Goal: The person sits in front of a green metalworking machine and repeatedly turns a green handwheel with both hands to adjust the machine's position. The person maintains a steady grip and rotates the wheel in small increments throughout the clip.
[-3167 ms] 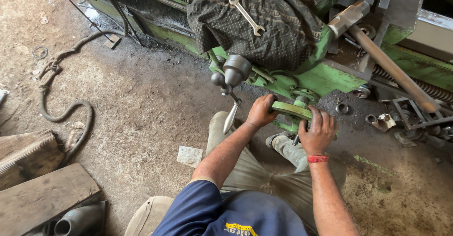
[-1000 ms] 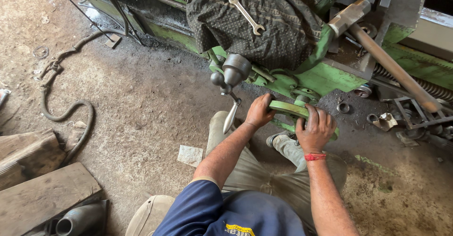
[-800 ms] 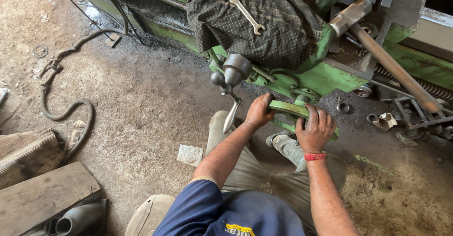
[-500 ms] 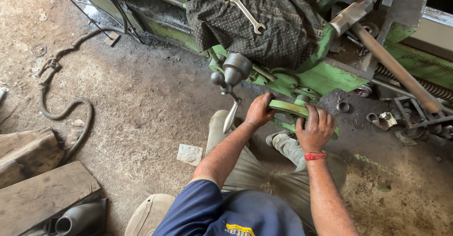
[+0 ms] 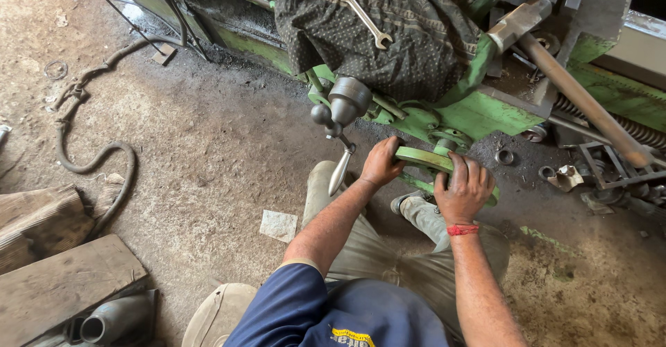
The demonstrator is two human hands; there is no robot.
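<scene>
Left hand (image 5: 382,162): your fingers curl tight round the handwheel (image 5: 424,158) rim.
Right hand (image 5: 463,187): your fingers clamp its near edge.

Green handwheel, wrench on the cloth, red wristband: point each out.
green handwheel (image 5: 422,158), head view, rim between the hands
wrench (image 5: 365,18), head view, mid-shaft
red wristband (image 5: 462,230), head view, band on right wrist
</scene>
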